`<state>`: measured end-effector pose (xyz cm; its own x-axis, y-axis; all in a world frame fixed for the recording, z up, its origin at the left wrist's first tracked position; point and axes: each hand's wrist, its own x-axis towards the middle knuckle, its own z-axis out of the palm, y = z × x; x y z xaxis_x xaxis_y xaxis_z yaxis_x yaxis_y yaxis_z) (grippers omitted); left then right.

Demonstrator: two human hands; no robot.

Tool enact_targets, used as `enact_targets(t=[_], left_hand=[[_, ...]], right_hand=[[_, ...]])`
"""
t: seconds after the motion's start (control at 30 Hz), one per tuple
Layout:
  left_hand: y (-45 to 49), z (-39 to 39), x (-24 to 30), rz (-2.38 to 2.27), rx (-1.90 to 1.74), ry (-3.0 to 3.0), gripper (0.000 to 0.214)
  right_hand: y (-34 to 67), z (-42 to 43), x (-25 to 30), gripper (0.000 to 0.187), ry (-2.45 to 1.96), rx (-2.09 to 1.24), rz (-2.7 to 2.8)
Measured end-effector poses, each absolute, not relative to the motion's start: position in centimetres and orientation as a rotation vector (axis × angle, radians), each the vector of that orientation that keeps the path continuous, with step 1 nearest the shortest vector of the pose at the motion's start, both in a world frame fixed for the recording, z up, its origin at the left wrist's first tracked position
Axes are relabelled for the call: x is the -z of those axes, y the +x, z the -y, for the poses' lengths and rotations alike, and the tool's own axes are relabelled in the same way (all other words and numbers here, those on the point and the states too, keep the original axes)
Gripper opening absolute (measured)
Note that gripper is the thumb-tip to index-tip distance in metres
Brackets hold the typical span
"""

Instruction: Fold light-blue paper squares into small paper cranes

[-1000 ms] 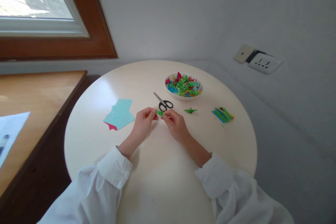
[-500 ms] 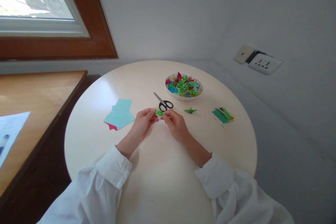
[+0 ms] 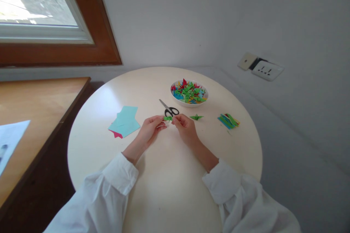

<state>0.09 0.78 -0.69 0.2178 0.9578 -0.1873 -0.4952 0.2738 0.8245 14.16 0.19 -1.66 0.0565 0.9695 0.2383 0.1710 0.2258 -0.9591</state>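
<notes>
Between my two hands is a small green folded paper crane [image 3: 168, 118], held above the middle of the round table. My left hand [image 3: 151, 128] pinches its left end between thumb and fingers. On the other side, my right hand [image 3: 186, 127] pinches its right end, with the fingertips partly covering it. Just beyond the fingers lie black-handled scissors [image 3: 171, 110], blades pointing away to the left. A finished green paper crane [image 3: 196, 117] rests on the table right of my right hand.
A white bowl [image 3: 188, 105] of colourful paper cranes stands at the back. Light blue paper sheets [image 3: 125, 120] over a pinkish-red one lie left; coloured paper strips [image 3: 229, 121] lie right. The round table [image 3: 169, 189] adjoins a wooden desk [image 3: 54, 94] and white walls.
The green paper in my hands has tilted, and its thin points now show from the side. Both hands keep their pinch. The whole view has shifted slightly.
</notes>
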Motion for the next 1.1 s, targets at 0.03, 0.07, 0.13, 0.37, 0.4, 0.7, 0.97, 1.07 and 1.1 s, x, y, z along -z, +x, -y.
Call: enact_targets(t=[0.03,0.07,0.13,0.37,0.4,0.7,0.97,1.07,1.1], left_hand=[[0.1,-0.8,0.7,-0.800,-1.129,0.711,0.014],[0.1,-0.7,0.6,-0.801,-1.127,0.711,0.014],[0.1,-0.7,0.5,-0.813,-1.125,0.705,0.015],[0.1,-0.8,0.6,-0.854,-1.137,0.715,0.017],[0.1,-0.9,0.6,-0.860,-1.135,0.716,0.018],[0.0,-1.2,1.0,-0.895,-1.154,0.705,0.017],[0.0,-1.3,1.1,-0.901,-1.155,0.701,0.011],[0.1,-1.3,1.2,-0.897,-1.155,0.712,0.012],[0.1,-1.3,1.2,-0.896,-1.155,0.718,0.012]], right_hand=[[14.2,-0.2,1.6,0.019,-1.193,-0.870,1.376],[14.4,-0.2,1.5,0.019,-1.206,-0.839,1.380],[15.0,-0.1,1.3,0.019,-1.244,-0.770,1.372],[20.6,0.3,1.7,0.026,-1.498,-0.363,1.415],[21.6,0.3,1.9,0.026,-1.555,-0.257,1.454],[26.2,0.2,3.3,0.019,-1.817,-0.019,1.491],[26.3,-0.8,4.3,0.022,-1.942,0.088,1.472],[26.3,-1.1,4.6,0.024,-1.941,0.119,1.479],[26.3,-1.1,4.7,0.024,-1.939,0.128,1.481]])
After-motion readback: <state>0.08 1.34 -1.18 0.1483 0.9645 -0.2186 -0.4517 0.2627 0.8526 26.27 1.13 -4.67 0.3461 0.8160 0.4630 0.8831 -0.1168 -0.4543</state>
